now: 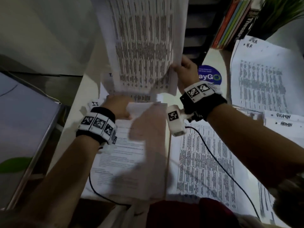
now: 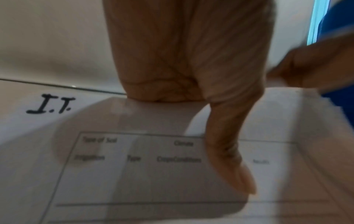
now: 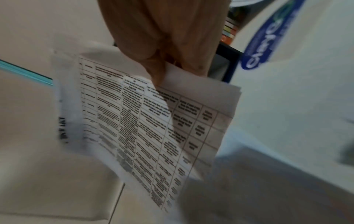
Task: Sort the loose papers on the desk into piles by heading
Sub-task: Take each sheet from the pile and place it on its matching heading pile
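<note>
Cluttered bench (image 1: pixel 92 66), papers throughout: right hand (image 1: pixel 185 69) fingers pinch the limp, light tabled sheets (image 1: pixel 144 46) at 12 o'clock by their corner; left hand (image 1: pixel 118 106) thumb pins I.T. sheet (image 2: pixel 134 166), fingers hidden.

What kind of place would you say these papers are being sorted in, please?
Probably an office desk: printed sheets carry handwritten department headings such as "ADMIN" and "I.T.", and upright books stand at the back.

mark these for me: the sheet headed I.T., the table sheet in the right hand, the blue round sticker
I.T. sheet (image 2: pixel 51 106): left wrist view, on the handwritten heading.
table sheet (image 3: pixel 145 121): right wrist view, mid printed grid, below the pinching right hand (image 3: pixel 164 45).
blue round sticker (image 1: pixel 209 76): head view, on its lettering.
</note>
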The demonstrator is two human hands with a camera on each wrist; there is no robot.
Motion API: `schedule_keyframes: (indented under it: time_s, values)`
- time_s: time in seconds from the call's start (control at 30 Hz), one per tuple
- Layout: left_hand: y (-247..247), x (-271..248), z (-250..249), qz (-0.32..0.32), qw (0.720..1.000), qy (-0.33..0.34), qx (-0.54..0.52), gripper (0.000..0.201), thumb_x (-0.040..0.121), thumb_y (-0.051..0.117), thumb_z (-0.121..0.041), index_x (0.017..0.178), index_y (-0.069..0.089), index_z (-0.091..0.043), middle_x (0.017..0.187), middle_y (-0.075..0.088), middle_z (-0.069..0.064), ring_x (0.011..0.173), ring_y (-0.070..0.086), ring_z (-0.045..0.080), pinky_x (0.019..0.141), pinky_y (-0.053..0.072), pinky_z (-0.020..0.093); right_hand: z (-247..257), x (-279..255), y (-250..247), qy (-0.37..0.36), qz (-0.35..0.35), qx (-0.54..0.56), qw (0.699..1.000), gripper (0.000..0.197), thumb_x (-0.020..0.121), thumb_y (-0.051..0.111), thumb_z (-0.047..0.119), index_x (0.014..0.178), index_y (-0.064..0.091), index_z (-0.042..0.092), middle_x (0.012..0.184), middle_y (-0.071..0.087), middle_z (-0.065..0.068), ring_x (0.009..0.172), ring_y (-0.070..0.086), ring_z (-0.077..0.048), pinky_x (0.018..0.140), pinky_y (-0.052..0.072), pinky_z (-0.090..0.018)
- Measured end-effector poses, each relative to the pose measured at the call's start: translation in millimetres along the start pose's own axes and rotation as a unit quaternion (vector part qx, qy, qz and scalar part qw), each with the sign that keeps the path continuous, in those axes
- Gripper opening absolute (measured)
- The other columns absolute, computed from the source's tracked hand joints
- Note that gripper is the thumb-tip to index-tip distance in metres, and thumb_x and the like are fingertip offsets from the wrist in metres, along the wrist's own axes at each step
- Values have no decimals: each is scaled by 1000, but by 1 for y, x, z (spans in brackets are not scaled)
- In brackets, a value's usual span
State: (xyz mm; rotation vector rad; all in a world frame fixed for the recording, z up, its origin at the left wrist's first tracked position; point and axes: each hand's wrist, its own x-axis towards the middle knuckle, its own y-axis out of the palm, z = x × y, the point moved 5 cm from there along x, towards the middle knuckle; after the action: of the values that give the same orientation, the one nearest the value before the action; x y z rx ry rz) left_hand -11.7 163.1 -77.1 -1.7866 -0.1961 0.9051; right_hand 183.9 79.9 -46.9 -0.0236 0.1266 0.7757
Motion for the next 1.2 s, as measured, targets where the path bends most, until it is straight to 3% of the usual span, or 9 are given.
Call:
schedule_keyframes:
  time_s: [0.07, 0.2, 0.33, 0.47, 0.67, 0.8, 0.9, 1.07, 1.2]
  values:
    - [-9, -12, 2, -33, 999, 7, -23, 54, 81, 69, -25, 130, 49, -17, 134, 52, 10, 124, 46, 27, 106, 31, 38, -28, -9, 8, 63, 24, 14, 998, 36, 81, 41, -14, 101, 59, 11, 97, 60, -16, 97, 58, -38, 91, 47, -56]
    - [-18, -25, 5, -56, 998, 4, -37, 59, 79, 71, -27, 132, 48, -15, 136, 51, 9, 128, 43, 27, 109, 23, 35, -89, -47, 22, 189, 56, 55, 979, 40, 84, 33, -19, 113, 52, 2, 77, 58, -11, 69, 54, -26, 71, 48, -39]
    - [-19, -25, -3, -57, 998, 6, -34, 45, 77, 73, -29, 117, 58, -16, 118, 62, 10, 116, 52, 28, 101, 28, 35, -123, -83, 26, 290, 130, -28, 948, 27, 96, 40, 13, 119, 53, 7, 107, 63, -11, 88, 54, -20, 87, 46, -37]
    - [-12, -17, -6, -49, 998, 6, -36, 42, 77, 72, -26, 115, 59, -15, 121, 61, 10, 117, 50, 26, 103, 27, 37, -105, -95, 25, 356, 116, 166, 912, 44, 98, 32, 43, 101, 56, 5, 78, 62, -8, 75, 54, -21, 66, 44, -29]
    - [4, -4, -7, -133, 990, -25, -37, 53, 81, 67, -33, 124, 46, -10, 142, 33, 10, 131, 27, 27, 108, 19, 42, -49, -82, -33, 264, 22, 143, 954, 26, 97, 38, 34, 86, 51, 15, 80, 56, -2, 74, 54, -16, 70, 37, -31]
    - [5, -3, -41, -183, 977, 29, -109, 43, 83, 66, -24, 119, 50, -8, 140, 33, 11, 128, 34, 28, 107, 28, 43, -31, -84, -85, 154, -12, -56, 986, 3, 90, 53, 12, 90, 55, 12, 85, 61, -8, 79, 57, -20, 68, 40, -30]
    - [7, 4, -83, -171, 972, 100, -122, 31, 87, 60, -22, 115, 54, -9, 130, 44, 9, 118, 45, 27, 100, 38, 43, -40, -93, -109, 95, -2, -350, 932, 34, 82, 64, 10, 114, 53, 5, 108, 61, -14, 99, 56, -24, 83, 42, -31]
    - [20, 12, -147, -93, 983, 150, -55, 54, 93, 51, -29, 141, 31, -14, 145, 35, 5, 133, 30, 22, 108, 25, 37, -63, -110, -121, 78, 78, -613, 783, 78, 78, 70, 26, 141, 26, 16, 145, 30, -5, 134, 26, -24, 108, 22, -48]
    - [36, 14, -161, -45, 989, 142, 1, 55, 96, 43, -30, 145, 22, -14, 149, 28, 6, 136, 26, 22, 109, 24, 41, -68, -111, -126, 62, 89, -634, 766, 80, 79, 69, 33, 142, 23, 17, 147, 27, -4, 136, 25, -23, 110, 16, -51]
